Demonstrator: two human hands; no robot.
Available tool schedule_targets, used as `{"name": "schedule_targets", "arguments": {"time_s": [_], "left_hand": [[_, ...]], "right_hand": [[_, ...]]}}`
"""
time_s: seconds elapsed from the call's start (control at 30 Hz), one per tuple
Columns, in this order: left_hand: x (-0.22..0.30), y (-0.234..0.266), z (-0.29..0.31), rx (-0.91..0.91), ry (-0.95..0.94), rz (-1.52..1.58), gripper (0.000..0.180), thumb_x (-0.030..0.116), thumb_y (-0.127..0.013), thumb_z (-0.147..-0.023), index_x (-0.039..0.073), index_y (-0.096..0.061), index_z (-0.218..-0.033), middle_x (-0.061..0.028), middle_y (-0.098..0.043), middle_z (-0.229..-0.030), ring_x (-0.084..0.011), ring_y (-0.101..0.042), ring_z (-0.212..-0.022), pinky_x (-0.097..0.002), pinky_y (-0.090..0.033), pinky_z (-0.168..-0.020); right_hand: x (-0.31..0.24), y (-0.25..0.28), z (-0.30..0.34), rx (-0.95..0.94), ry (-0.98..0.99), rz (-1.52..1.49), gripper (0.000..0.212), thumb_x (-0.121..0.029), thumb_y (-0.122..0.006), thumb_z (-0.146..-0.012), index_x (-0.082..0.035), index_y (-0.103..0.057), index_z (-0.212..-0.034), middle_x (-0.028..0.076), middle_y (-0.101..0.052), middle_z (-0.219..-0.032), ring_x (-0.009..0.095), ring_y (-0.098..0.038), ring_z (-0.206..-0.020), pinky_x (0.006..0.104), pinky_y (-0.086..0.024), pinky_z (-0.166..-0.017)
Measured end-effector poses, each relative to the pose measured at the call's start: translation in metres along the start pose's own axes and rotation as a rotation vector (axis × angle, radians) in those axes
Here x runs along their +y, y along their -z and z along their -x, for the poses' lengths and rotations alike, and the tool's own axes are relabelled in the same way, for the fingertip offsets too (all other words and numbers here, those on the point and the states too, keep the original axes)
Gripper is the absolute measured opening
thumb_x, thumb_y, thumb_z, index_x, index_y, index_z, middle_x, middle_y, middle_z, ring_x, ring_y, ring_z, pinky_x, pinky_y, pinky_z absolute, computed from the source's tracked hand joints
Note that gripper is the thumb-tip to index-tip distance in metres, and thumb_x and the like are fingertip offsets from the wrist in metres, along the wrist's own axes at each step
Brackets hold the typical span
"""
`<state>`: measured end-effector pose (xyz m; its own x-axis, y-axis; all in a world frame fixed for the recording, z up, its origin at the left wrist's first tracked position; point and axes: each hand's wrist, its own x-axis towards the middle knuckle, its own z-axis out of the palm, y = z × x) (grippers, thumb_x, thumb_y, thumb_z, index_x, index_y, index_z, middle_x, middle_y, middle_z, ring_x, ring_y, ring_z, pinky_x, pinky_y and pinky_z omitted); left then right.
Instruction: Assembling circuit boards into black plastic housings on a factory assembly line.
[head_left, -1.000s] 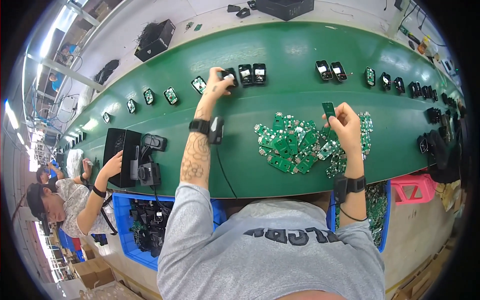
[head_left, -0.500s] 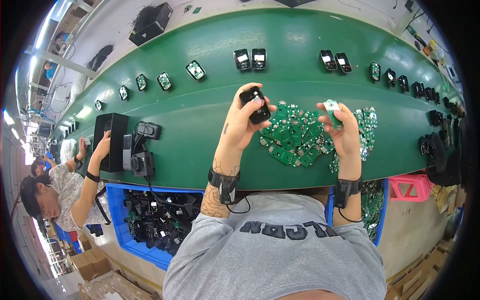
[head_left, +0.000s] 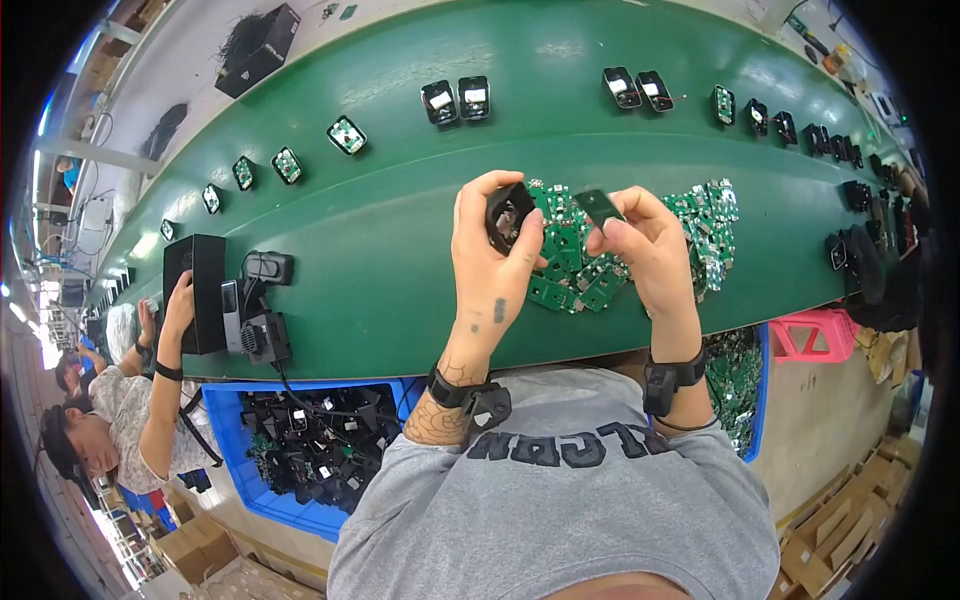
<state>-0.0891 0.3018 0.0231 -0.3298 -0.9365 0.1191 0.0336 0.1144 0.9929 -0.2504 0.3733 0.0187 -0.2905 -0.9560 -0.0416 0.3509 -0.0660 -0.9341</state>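
My left hand (head_left: 487, 235) is closed round a black plastic housing (head_left: 508, 214), which is tilted so that its hollow inside shows in part. Close to its right, my right hand (head_left: 645, 240) pinches a green circuit board (head_left: 598, 207) by one end between thumb and fingers. The board and the housing are apart. Under and behind both hands lies a heap of green circuit boards (head_left: 578, 268), spreading to the right past my right hand. Part of the heap is hidden by my hands.
Housings (head_left: 457, 100), some with boards in them, stand in a row along the green table (head_left: 380, 250). Left of me are a black box (head_left: 207, 300) and a co-worker's hand (head_left: 180, 300). Blue bins of housings (head_left: 310, 440) and boards (head_left: 735, 380) stand below the edge, beside a pink stool (head_left: 812, 336).
My right hand has brought the board leftward, nearer the housing, and turned it. My left hand has tilted the housing. The whole view has shifted slightly.
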Motion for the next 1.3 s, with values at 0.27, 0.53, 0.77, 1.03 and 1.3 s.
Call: {"name": "schedule_targets", "arguments": {"time_s": [0.27,0.53,0.77,1.03,1.3], "left_hand": [[0.005,-0.008,0.007,0.038,-0.085,-0.109,0.035,0.0,-0.063,-0.085,0.005,-0.053,-0.118,-0.0071,-0.051,-0.101,-0.0129,-0.056,-0.082,-0.0243,-0.053,-0.06],[0.005,-0.013,0.004,0.107,-0.233,-0.264,0.034,-0.002,-0.063,-0.081,0.003,-0.055,-0.114,-0.0136,-0.053,-0.102,-0.028,-0.053,-0.096,-0.0359,-0.045,-0.081],[0.002,-0.013,0.002,0.115,-0.255,-0.268,0.035,-0.002,-0.063,-0.081,0.003,-0.055,-0.114,-0.0098,-0.052,-0.103,-0.0192,-0.055,-0.087,-0.0287,-0.048,-0.069],[0.007,-0.015,0.004,0.062,0.027,0.162,0.036,-0.001,-0.061,-0.085,0.004,-0.052,-0.119,-0.0086,-0.049,-0.108,-0.015,-0.058,-0.085,-0.0265,-0.055,-0.064],[0.004,-0.015,0.004,0.023,-0.054,0.055,0.04,-0.004,-0.058,-0.088,0.004,-0.045,-0.125,-0.0071,-0.056,-0.105,-0.0092,-0.059,-0.081,-0.0206,-0.055,-0.059]], "right_hand": [[0.007,-0.002,0.005,0.062,0.032,-0.015,0.022,-0.006,-0.054,-0.095,0.006,-0.061,-0.113,0.013,-0.063,-0.11,0.021,-0.066,-0.097,0.0326,-0.057,-0.083],[0.005,-0.019,0.011,0.018,0.246,0.237,0.029,-0.003,-0.049,-0.097,0.008,-0.057,-0.122,0.019,-0.061,-0.119,0.024,-0.061,-0.111,0.0344,-0.054,-0.092],[0.01,-0.022,0.011,0.113,0.785,0.891,0.03,0.005,-0.068,-0.079,-0.001,-0.069,-0.109,0.014,-0.067,-0.113,0.027,-0.066,-0.097,0.0326,-0.054,-0.083],[0.012,-0.022,0.018,0.143,0.771,0.767,0.028,0.009,-0.069,-0.075,0.001,-0.07,-0.102,0.018,-0.067,-0.11,0.025,-0.067,-0.096,0.0302,-0.055,-0.08],[0.016,-0.019,0.019,0.172,0.91,0.773,0.028,0.009,-0.071,-0.073,0.0,-0.071,-0.099,0.019,-0.067,-0.109,0.026,-0.066,-0.094,0.0314,-0.055,-0.077]]}}
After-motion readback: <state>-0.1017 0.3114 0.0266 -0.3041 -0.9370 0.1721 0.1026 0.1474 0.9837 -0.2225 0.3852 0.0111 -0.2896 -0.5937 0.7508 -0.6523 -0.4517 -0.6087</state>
